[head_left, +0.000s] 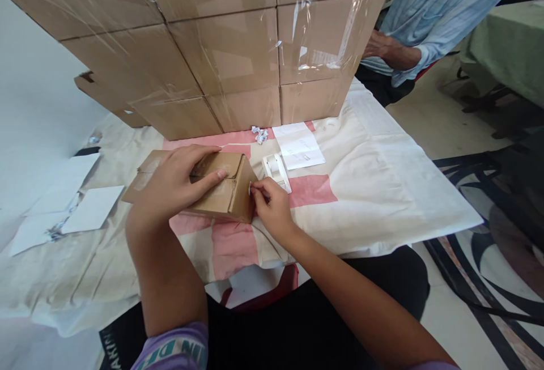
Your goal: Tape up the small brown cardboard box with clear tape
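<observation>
A small brown cardboard box (225, 191) lies on its side on a white and pink cloth (382, 188). My left hand (172, 186) rests on top of the box, fingers spread flat across its taped flap. My right hand (272, 205) is at the box's right end, thumb and fingers pinched on a small white sticker (250, 188) against the cardboard. A strip of white sticker backing (277, 171) lies just beyond my right hand.
A tall stack of cardboard boxes wrapped in clear film (221, 41) fills the back. A white sheet (300, 146) and crumpled paper bits (260, 135) lie before it. White papers (63, 200) lie at left. Another person in a blue shirt (429, 18) sits at the far right.
</observation>
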The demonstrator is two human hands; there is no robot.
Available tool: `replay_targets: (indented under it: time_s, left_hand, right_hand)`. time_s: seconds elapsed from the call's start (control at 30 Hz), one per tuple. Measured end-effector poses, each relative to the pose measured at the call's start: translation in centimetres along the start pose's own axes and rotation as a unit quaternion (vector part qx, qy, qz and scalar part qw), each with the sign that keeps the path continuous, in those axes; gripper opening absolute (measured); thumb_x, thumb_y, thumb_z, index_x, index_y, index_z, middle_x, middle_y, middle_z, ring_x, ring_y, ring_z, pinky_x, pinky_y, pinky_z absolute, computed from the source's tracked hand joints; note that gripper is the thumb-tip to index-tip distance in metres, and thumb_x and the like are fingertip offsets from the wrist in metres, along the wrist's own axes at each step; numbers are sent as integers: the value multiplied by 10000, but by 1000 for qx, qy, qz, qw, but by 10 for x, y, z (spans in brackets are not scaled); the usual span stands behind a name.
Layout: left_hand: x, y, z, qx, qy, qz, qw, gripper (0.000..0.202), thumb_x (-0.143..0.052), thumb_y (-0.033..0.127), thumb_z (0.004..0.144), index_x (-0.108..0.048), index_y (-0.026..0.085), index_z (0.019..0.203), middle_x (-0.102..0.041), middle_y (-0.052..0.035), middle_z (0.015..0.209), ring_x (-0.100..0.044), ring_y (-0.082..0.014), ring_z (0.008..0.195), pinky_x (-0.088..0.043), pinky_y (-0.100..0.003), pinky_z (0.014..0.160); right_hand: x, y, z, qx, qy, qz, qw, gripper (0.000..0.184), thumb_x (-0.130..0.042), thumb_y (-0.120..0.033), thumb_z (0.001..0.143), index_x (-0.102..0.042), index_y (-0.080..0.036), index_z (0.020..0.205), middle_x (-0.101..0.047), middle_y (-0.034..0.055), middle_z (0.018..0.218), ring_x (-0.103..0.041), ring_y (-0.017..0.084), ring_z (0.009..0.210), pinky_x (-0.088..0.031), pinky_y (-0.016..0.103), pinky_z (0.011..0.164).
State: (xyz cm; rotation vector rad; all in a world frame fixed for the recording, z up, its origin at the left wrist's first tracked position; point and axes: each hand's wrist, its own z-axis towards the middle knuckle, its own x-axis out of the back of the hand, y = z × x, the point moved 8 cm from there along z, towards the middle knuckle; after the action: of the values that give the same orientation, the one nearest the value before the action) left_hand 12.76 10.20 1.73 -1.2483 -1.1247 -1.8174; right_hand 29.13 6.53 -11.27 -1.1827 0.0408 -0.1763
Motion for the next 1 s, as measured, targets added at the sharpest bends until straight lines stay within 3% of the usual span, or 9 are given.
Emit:
replay_targets:
  time_s: [0.4,0.67,0.87,1.0]
  left_hand:
    - [-6,-12,1,-17,20,-34,999,565,-502,682,935,-627,243,1269,-685,-83,1328,-605,-322,1227,-445,-485,1082]
    - [-11,-18,2,-35,26,-48,998,586,-503,699,938,-622,235,1276,-680,-88,1323,-603,-311,1214,-445,-478,1084]
    - [-11,-14,4,-28,5,-43,999,597,-494,694,939,-627,229,1288,-685,-103,1309,-601,-321,1212,-440,-500,1086]
    - [-8,-11,4,-25,7,-43,999,606,-484,700,934,-630,228,1286,-690,-109,1300,-608,-321,1192,-452,-501,1079]
  right_hand:
    - [2,-10,-5,-2,9,-42,999,120,-520,-158,905,-615,-209,852,-629,25,845,-600,161,759,-465,280,693]
    - [3,-8,-6,-15,27,-45,999,126,-522,-198,929,-643,-192,893,-663,40,848,-613,175,773,-465,289,703]
    - [3,-8,-6,-12,22,-54,998,153,-505,-225,960,-648,-200,913,-691,48,893,-642,184,823,-480,292,742]
    - [5,-5,-6,-37,31,-56,997,171,-499,-264,977,-650,-207,919,-692,30,827,-633,175,744,-468,284,691]
